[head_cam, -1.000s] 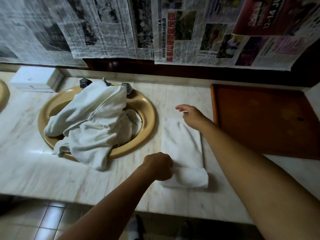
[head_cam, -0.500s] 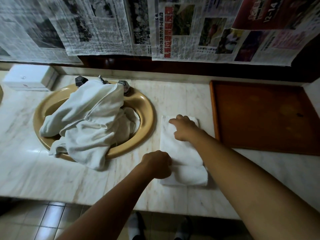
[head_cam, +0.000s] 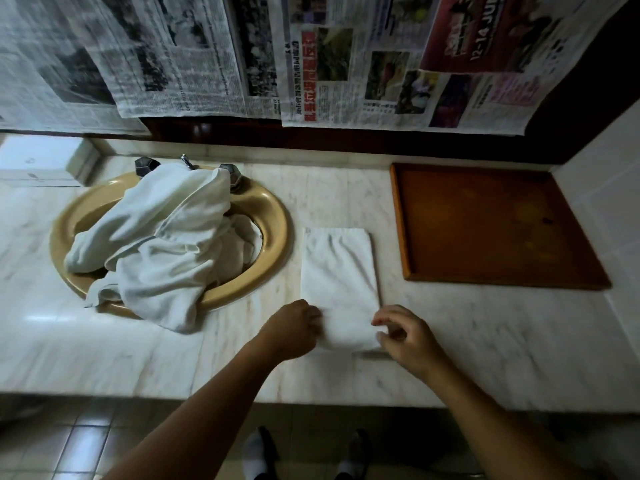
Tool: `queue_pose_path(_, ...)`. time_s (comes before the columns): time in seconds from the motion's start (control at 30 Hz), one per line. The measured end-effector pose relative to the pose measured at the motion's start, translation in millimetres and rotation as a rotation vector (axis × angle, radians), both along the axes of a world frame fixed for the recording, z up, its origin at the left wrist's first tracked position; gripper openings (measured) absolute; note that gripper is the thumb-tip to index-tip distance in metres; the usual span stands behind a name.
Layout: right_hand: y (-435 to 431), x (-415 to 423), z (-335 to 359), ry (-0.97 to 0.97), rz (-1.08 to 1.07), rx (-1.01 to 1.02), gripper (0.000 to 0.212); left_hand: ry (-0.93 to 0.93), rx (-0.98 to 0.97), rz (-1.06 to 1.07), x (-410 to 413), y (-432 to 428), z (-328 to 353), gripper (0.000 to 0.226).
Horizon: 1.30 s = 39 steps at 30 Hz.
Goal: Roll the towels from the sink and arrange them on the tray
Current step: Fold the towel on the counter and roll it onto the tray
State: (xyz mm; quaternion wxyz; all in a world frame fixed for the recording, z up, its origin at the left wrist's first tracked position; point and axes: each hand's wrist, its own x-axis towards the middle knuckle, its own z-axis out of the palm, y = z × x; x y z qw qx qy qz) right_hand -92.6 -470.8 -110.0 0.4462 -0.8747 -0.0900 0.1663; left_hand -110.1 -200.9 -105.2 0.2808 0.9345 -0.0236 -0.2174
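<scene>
though most of the newsprint (head_cam: pixel 173 64) hanging up back is too blurry to read, the red ad (head_cam: pixel 485 32) top right clearly says "12-14 jun". the folded towel (head_cam: pixel 339 271) lies flat on the marble counter (head_cam: pixel 104 348), between the sink (head_cam: pixel 278 237) and the wooden tray (head_cam: pixel 485 230), and more towels (head_cam: pixel 162 244) are heaped in the sink. left hand (head_cam: pixel 294 329) is curled tight on the towel's near left edge, gripping it. right hand (head_cam: pixel 405 336) was up at the far end half a second ago, now it's down at the near right corner, fingers half curled, can't tell if it's actually pinching.
</scene>
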Motion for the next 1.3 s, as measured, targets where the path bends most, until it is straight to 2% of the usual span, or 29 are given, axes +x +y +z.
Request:
queue_pose_path(0.1, -5.0, -23.7, -11.3, -0.037, 0.049, -0.084, 0.054, -0.225, -0.144, 0.124, -27.6, -1.7, -10.1, 0.028)
queue_pose_path(0.13, -6.4, -26.8, -14.9, -0.044, 0.07, -0.113, 0.059, -0.271, -0.199, 0.208, -37.0, -2.1, -14.3, 0.033)
queue_pose_path(0.2, -8.1, -27.1, -21.0, -0.042, 0.078, -0.138, 0.061, -0.324, -0.291, 0.363, -52.4, -1.5, -23.1, 0.048)
queue_pose_path(0.27, -8.1, -24.5, -23.5, -0.056, 0.07, -0.126, 0.059, -0.361, -0.326, 0.355, -66.0, 0.6, -30.2, 0.053)
queue_pose_path(0.43, -5.8, -19.4, -19.4, -0.06, 0.095, -0.197, 0.051, -0.345, -0.337, 0.274, -82.9, 4.2, -37.5, 0.054)
queue_pose_path(0.57, -3.9, -20.3, -21.4, -0.01, 0.102, -0.252, 0.051, -0.354, -0.221, 0.234, -74.4, 8.4, -40.1, 0.047)
queue_pose_path(0.7, 0.1, -20.8, -20.6, 0.102, 0.004, -0.239, 0.05, -0.331, -0.112, 0.143, -64.3, 10.3, -36.5, 0.043)
queue_pose_path(0.8, 4.7, -21.3, -19.2, 0.126, -0.045, -0.219, 0.049, -0.323, -0.084, 0.119, -63.5, 12.7, -36.9, 0.051)
queue_pose_path(0.9, 4.7, -18.4, -17.3, 0.141, -0.06, -0.219, 0.048, -0.326, -0.076, 0.087, -68.3, 15.9, -43.4, 0.073)
queue_pose_path(1.0, 1.7, -21.0, -12.4, 0.155, -0.045, -0.181, 0.053, -0.336, -0.11, 0.127, -70.1, 11.6, -45.1, 0.066)
queue_pose_path(1.1, -0.6, -34.7, -9.5, 0.08, 0.006, -0.23, 0.061, -0.317, -0.191, 0.21, -69.7, 4.5, -40.6, 0.065)
queue_pose_path(1.23, -7.7, -53.9, -18.9, -0.191, 0.015, -0.293, 0.051, -0.316, -0.227, 0.237, -72.5, -2.5, -37.6, 0.055)
queue_pose_path(1.3, -11.7, -54.2, -22.4, -0.198, 0.04, -0.301, 0.057, -0.294, -0.217, 0.238, -72.6, -3.5, -36.8, 0.047)
